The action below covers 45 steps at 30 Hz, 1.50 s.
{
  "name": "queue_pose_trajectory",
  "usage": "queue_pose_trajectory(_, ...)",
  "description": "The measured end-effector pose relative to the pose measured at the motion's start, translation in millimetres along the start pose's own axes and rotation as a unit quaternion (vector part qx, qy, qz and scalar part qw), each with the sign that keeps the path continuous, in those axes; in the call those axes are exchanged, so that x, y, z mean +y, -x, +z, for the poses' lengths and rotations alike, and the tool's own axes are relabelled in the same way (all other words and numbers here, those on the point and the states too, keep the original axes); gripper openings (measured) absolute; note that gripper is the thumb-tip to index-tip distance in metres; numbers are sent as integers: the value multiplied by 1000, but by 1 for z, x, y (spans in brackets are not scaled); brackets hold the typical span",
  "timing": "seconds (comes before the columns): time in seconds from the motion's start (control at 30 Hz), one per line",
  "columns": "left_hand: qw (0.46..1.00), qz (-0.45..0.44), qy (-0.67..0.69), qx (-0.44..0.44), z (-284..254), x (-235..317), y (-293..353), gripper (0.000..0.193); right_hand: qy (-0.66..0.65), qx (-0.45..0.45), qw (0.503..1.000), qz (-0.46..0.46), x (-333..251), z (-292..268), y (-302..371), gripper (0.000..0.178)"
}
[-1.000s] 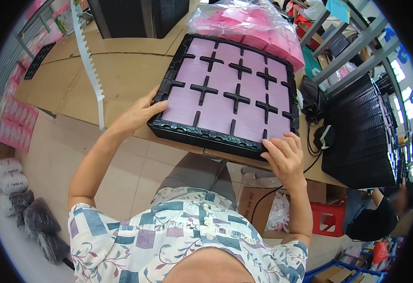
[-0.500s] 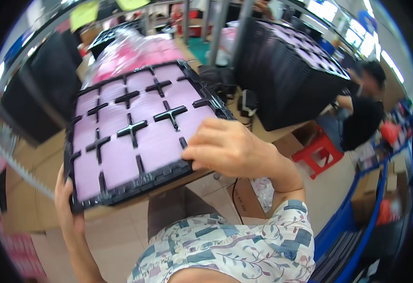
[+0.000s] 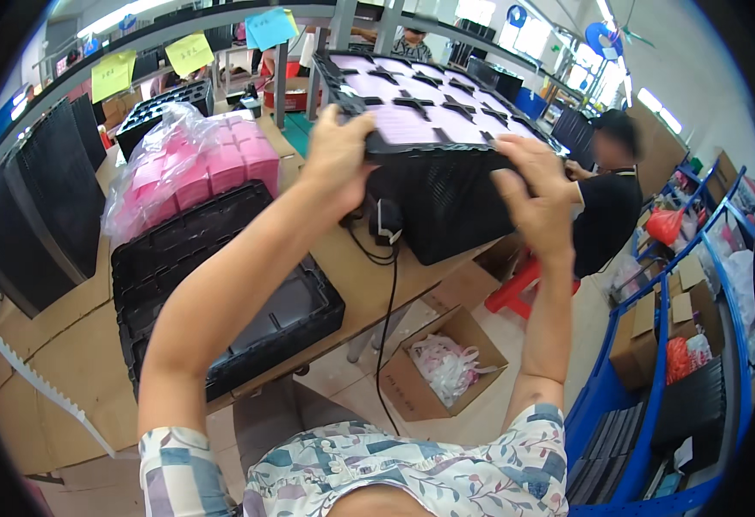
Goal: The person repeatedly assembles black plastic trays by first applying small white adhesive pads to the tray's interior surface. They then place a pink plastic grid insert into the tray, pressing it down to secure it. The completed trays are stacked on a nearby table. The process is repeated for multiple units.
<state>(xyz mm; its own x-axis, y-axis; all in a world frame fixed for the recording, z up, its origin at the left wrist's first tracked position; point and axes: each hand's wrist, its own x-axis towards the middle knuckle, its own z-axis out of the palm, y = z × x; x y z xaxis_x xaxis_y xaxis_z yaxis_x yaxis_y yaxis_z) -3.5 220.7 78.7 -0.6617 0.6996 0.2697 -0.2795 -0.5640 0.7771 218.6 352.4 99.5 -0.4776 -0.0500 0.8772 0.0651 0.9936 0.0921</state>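
Observation:
A black tray [image 3: 420, 105] with cross-shaped dividers and light pink sheets in its sections lies on top of a tall stack of black trays [image 3: 446, 202] at the right of the table. My left hand [image 3: 340, 146] grips the tray's near left corner, its thumb on the rim; its other fingers are partly hidden. At the near right edge, my right hand [image 3: 539, 194] touches the rim with fingers stretched and thumb apart. Below my left forearm, another black tray [image 3: 304, 302] with a ribbed edge sits on the table, partly covered by that arm.
Pink stacks [image 3: 239, 159] under clear plastic stand behind the near tray. Upright black trays [image 3: 41, 189] fill the left side. A black cable [image 3: 392, 302] hangs off the cardboard-covered table. An open carton [image 3: 442, 366] stands on the floor. A co-worker [image 3: 614, 189] sits beyond the stack.
The pink-filled tray has gone from in front of me to the stack at the right. My left hand moved across with it; my right hand's fingers have spread. The black tray below is now exposed.

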Motion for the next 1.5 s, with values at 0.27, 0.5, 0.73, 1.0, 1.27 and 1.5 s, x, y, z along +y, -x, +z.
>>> queue_pose_trajectory(0.27,990,-121,29,-69,0,-33,-22,50,114,-45,992,-28,26,87,-20,28)
queue_pose_trajectory(0.5,975,-48,-212,46,-164,71,129,43,106,8,993,44,91,78,-11,24)
queue_pose_trajectory(0.73,906,71,-297,294,-300,98,266,35,102,43,994,7,79,88,-10,15)
queue_pose_trajectory(1.0,845,98,-328,412,-350,95,329,29,104,-18,994,23,78,80,-14,18)
queue_pose_trajectory(1.27,842,28,-350,409,-356,76,334,31,60,-59,993,77,97,80,-18,19)
queue_pose_trajectory(1.5,770,99,-405,483,-357,82,369,34,167,-77,979,85,74,91,-29,26)
